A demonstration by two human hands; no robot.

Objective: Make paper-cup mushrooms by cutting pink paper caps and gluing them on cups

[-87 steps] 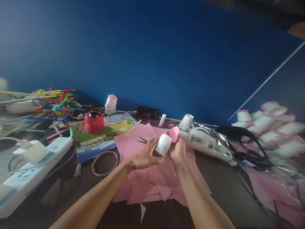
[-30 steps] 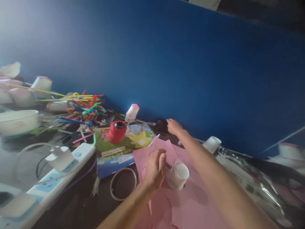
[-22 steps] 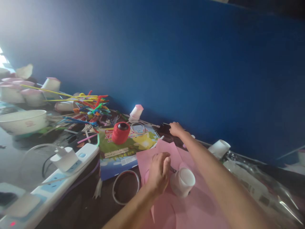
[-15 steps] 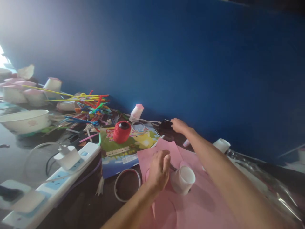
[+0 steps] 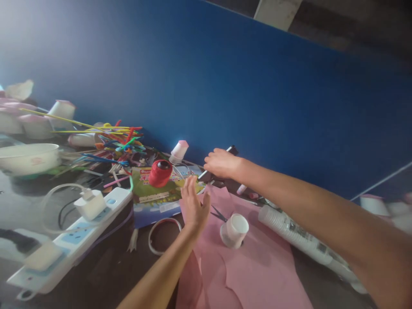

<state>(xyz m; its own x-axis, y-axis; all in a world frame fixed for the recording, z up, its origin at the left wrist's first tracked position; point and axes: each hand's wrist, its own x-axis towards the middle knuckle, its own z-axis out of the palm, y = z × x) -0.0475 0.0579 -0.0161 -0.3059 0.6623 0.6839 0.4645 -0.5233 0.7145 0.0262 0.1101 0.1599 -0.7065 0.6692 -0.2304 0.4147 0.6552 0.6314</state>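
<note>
My right hand (image 5: 222,163) is wrapped round a dark and white object (image 5: 232,149), perhaps a phone, above the far edge of the pink paper (image 5: 260,274). Left of it, my left hand (image 5: 195,205) hangs over the paper's left edge, fingers apart, with nothing in it. A white paper cup (image 5: 234,231) stands on the pink paper, beside dark scissors (image 5: 219,213) that lie partly behind it. The red thread spool (image 5: 160,173) stands on a colourful paper pack (image 5: 156,208), just beyond my left hand.
At left lie a power strip (image 5: 80,236) with plugs, a white bowl (image 5: 30,159) and bright pipe cleaners (image 5: 124,141). A tape roll (image 5: 165,235) is near my left forearm. Stacked cups (image 5: 309,244) lie at right. A blue wall (image 5: 257,86) rises behind.
My right hand has moved left and now lifts the dark object near my left hand. My left hand has moved slightly up and left, its fingers more spread. The camera view has shifted right.
</note>
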